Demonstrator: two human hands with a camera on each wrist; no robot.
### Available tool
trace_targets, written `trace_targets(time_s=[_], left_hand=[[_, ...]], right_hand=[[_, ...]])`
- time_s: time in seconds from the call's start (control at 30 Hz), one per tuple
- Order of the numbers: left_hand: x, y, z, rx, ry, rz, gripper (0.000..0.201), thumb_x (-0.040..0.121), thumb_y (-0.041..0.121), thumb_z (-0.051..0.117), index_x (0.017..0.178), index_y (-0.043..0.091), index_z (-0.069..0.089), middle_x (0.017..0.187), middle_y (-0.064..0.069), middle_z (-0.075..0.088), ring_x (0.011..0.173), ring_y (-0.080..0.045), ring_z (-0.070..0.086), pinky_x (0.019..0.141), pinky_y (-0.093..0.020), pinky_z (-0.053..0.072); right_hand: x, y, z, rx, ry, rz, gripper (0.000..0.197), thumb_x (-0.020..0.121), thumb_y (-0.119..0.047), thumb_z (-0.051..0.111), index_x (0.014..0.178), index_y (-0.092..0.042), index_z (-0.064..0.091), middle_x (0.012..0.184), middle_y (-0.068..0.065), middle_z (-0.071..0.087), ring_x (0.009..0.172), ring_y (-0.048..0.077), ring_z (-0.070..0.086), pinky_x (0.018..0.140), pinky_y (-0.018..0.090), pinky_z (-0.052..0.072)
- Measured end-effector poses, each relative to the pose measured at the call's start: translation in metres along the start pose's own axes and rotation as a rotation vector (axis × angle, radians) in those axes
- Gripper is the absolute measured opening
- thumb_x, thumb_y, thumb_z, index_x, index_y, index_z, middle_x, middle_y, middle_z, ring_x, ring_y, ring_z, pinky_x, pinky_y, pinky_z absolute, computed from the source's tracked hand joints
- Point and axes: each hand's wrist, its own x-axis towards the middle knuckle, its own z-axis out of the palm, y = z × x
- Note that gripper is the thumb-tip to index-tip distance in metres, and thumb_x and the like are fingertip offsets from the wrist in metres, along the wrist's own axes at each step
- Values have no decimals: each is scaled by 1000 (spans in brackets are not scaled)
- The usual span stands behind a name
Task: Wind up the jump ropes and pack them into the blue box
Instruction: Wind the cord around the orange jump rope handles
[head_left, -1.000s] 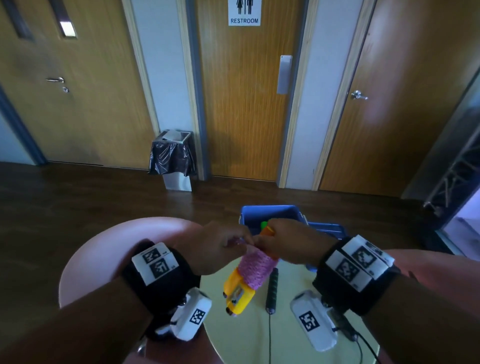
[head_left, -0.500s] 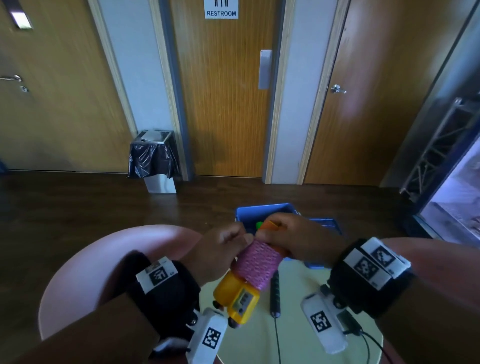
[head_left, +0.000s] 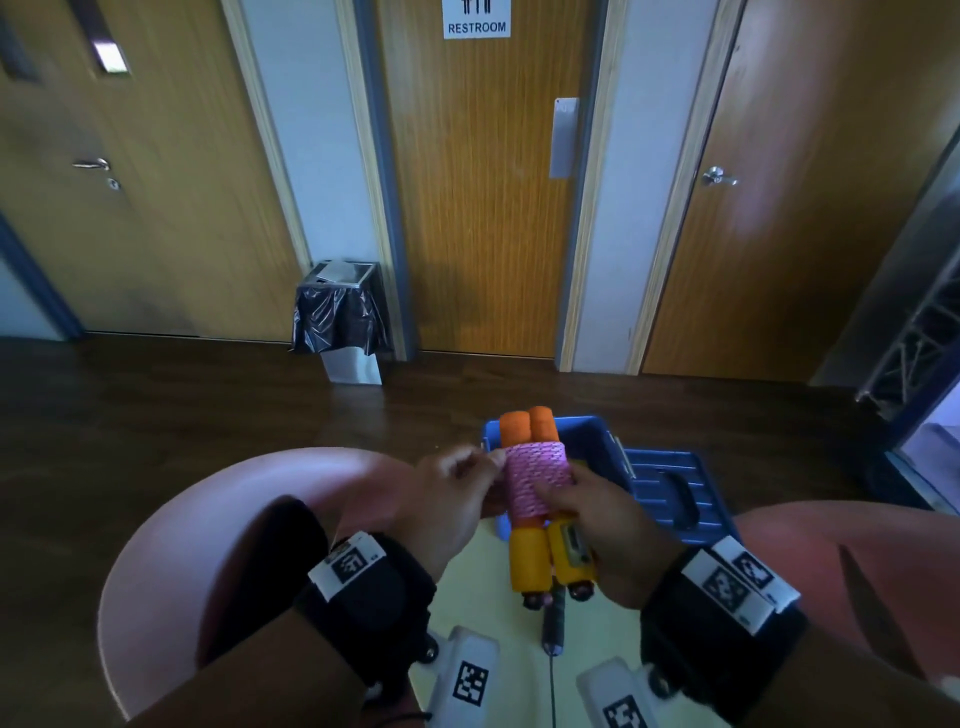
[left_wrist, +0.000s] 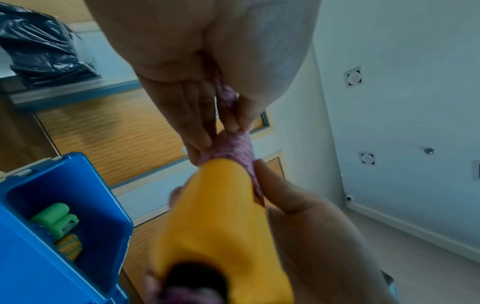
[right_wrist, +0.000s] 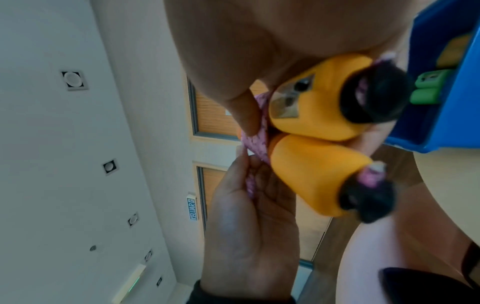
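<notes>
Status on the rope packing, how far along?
Done: a green-handled jump rope already lies in the blue plastic box. In hand: right hand grips the yellow-handled jump rope, pink cord wound round it; left hand pinches the cord's end. Left: secure it, box it; a black-handled rope waits on the table.

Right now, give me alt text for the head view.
Both hands hold up a yellow-and-orange-handled jump rope wound in pink cord; the left hand pinches the cord's end, the right hand grips the bundle. An open blue plastic box sits behind.
</notes>
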Motion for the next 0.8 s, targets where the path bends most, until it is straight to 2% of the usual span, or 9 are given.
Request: trace_targets(time_s=[0.07, 0.17, 0.3, 0.37, 0.43, 0.53, 0.63, 0.73, 0.8], left_hand=[[-1, 6, 11, -99, -22, -34, 25, 99, 14, 56, 77, 4, 63, 75, -16, 69, 65, -19, 70, 61, -27, 58], [-3, 10, 32, -172, -60, -50, 27, 100, 10, 52, 75, 3, 60, 70, -14, 68, 62, -16, 68, 58, -22, 54], [-5, 15, 74, -261, -87, 3, 30, 91, 26, 64, 63, 17, 68, 66, -8, 64, 62, -17, 61, 60, -24, 50], [-7, 19, 97, -313, -129, 46, 25, 88, 33, 62, 76, 14, 72, 77, -12, 66, 75, -23, 63, 72, -33, 52], [-8, 22, 121, -393, -185, 64, 33, 95, 28, 52, 102, 2, 70, 97, -20, 68, 92, -30, 64, 82, -39, 52], [-11, 29, 157, -462, -175, 37, 43, 92, 29, 52, 113, -6, 65, 91, -19, 67, 82, -24, 64, 73, -33, 52], [-12, 28, 179, -381, -74, 36, 39, 94, 33, 58, 97, -5, 68, 69, -13, 60, 63, -23, 56, 60, -31, 46], [-11, 18, 187, -230, 46, 51, 42, 94, 33, 61, 81, -7, 66, 78, -29, 64, 73, -41, 62, 74, -43, 54], [-10, 15, 193, -119, 111, 60, 40, 94, 32, 61, 66, 4, 64, 71, -22, 64, 70, -35, 63, 74, -42, 52]], right_hand=[[-3, -8, -18, 51, -46, 6, 20, 97, -12, 55, 113, -9, 66, 90, 12, 76, 76, 24, 72, 68, 36, 56], [-6, -14, -46, 145, -116, 61, 22, 95, -15, 51, 103, -3, 67, 78, 13, 74, 63, 22, 69, 61, 32, 53], [-16, -30, -83, 181, -241, 132, 31, 88, -25, 55, 102, 1, 64, 71, 16, 67, 56, 26, 63, 52, 30, 54], [-19, -36, -104, 199, -315, 173, 37, 85, -33, 62, 100, 1, 62, 68, 18, 61, 52, 27, 59, 48, 30, 54], [-16, -36, -126, 221, -403, 196, 47, 76, -40, 74, 98, 0, 61, 67, 18, 58, 48, 26, 58, 46, 29, 51], [-12, -33, -153, 213, -547, 275, 65, 56, -53, 86, 90, -4, 62, 64, 15, 58, 46, 26, 59, 47, 27, 49], [-11, -36, -171, 114, -584, 305, 68, 66, -65, 77, 93, -5, 61, 70, 16, 61, 59, 28, 63, 56, 30, 51], [-9, -36, -181, -92, -426, 219, 68, 78, -64, 61, 106, -2, 63, 81, 17, 64, 69, 30, 63, 56, 30, 53], [-9, -32, -184, -140, -352, 130, 66, 84, -60, 52, 107, 0, 65, 83, 19, 64, 71, 30, 62, 57, 32, 53]])
